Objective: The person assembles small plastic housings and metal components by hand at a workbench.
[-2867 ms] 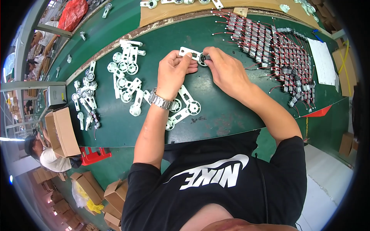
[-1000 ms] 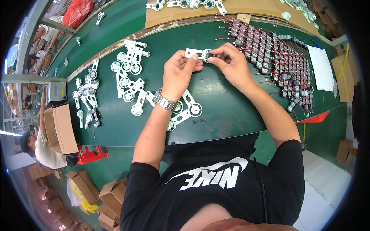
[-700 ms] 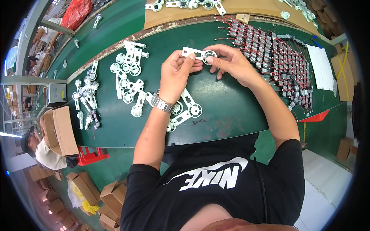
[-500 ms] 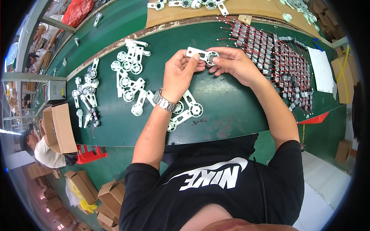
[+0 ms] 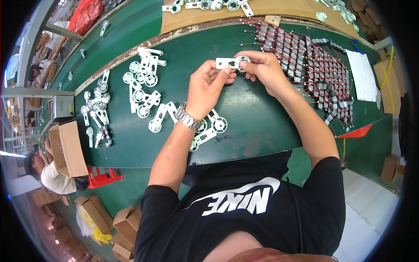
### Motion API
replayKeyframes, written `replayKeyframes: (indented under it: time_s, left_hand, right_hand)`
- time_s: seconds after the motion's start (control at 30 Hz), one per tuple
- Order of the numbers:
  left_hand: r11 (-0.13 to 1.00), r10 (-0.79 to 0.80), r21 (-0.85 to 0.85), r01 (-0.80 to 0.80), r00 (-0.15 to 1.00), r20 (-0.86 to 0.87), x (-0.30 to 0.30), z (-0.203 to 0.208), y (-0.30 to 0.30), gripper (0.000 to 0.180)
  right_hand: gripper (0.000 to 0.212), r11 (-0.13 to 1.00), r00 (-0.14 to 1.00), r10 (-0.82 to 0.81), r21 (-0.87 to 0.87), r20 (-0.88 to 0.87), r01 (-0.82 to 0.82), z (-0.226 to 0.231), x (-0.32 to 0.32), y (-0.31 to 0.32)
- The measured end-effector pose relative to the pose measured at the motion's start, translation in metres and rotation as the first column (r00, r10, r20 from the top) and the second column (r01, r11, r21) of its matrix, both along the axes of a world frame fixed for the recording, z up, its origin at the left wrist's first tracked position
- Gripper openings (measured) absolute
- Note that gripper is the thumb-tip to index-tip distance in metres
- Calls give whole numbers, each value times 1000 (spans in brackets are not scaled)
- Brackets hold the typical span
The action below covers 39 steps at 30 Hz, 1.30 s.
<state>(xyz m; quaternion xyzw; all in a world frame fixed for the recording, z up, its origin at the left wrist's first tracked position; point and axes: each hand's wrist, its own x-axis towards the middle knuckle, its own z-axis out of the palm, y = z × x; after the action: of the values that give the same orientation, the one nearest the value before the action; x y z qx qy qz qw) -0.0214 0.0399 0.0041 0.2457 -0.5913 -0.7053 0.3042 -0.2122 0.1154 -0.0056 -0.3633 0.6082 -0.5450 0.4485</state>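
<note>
Both of my hands grip one pale mint plastic housing [image 5: 225, 63], a flat slotted handle with a round ring at one end, held above the green table. My left hand [image 5: 208, 84], with a metal watch at the wrist, pinches the handle end between thumb and fingers. At the ring end, my right hand [image 5: 263, 71] has its thumb pressed on the ring and its fingers behind it. Similar housings [image 5: 146, 72] lie in a loose group to the left of my hands. More of them [image 5: 214, 125] rest below my left wrist, partly hidden by it.
Rows of small motors with red and black wires [image 5: 301, 61] cover the table's right side, beside white paper sheets [image 5: 363, 76]. Housings with dark parts [image 5: 98, 105] sit at left, near an open cardboard box [image 5: 68, 150]. A conveyor [image 5: 126, 22] runs beyond; a person [image 5: 54, 177] works at far left.
The housing has turned slightly to lie more level and moved a little to the right between my hands. Both hands keep their grip on it. The view has shifted slightly.
</note>
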Motion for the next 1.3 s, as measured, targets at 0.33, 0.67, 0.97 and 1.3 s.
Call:
replayKeyframes:
  time_s: [0.33, 0.67, 0.97, 1.3]
  left_hand:
    - [997, 59, 60, -57, 998, -29, 3, 5, -3, 18]
    - [993, 88, 90, -82, 994, -61, 8, 7, -5, 19]
    - [637, 359, -758, 142, 815, 455, 53, 43, -10, 33]
    - [293, 175, -729, 619, 715, 677, 82, 36, 32, 41]
  right_hand:
    - [27, 980, 988, 138, -153, 64, -127, -1, 2, -1]
    - [24, 974, 960, 93, -176, -265, -143, -2, 10, -2]
    - [22, 999, 989, -13, -34, -146, 8, 38, -10, -39]
    - [48, 987, 975, 56, -132, -217, -86, 63, -50, -21]
